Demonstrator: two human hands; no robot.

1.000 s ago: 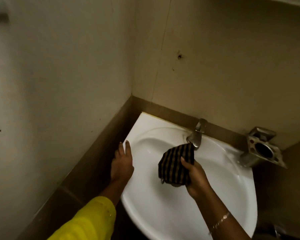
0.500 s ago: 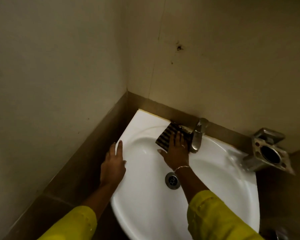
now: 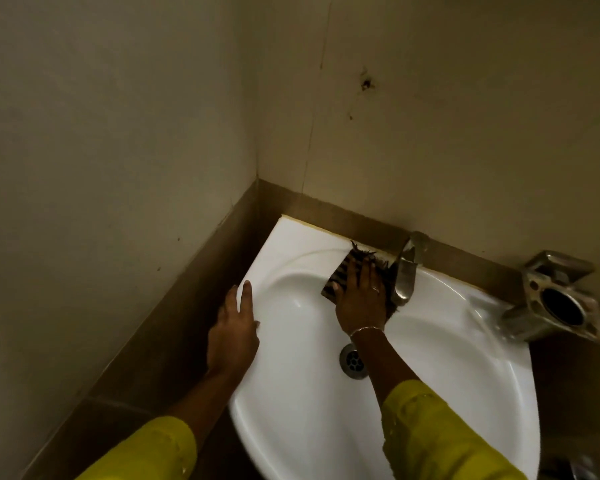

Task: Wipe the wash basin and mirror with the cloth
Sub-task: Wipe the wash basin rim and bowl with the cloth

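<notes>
A white wash basin (image 3: 291, 427) sits in the corner of the room. My right hand (image 3: 359, 299) presses a dark striped cloth (image 3: 340, 273) flat against the basin's back rim, just left of the metal tap (image 3: 407, 271). The hand covers most of the cloth; its frayed edge sticks out at the top. My left hand (image 3: 234, 332) rests with fingers spread on the basin's left rim. No mirror is in view.
A metal drain (image 3: 352, 362) lies in the bowl below my right wrist. A metal wall-mounted holder (image 3: 556, 301) juts out at the right of the basin. Beige walls with a brown tile band (image 3: 174, 323) close in the corner on the left and back.
My right hand has carried the cloth from mid-air in front of the tap onto the back rim and now presses it there. My left hand has stayed on the left rim.
</notes>
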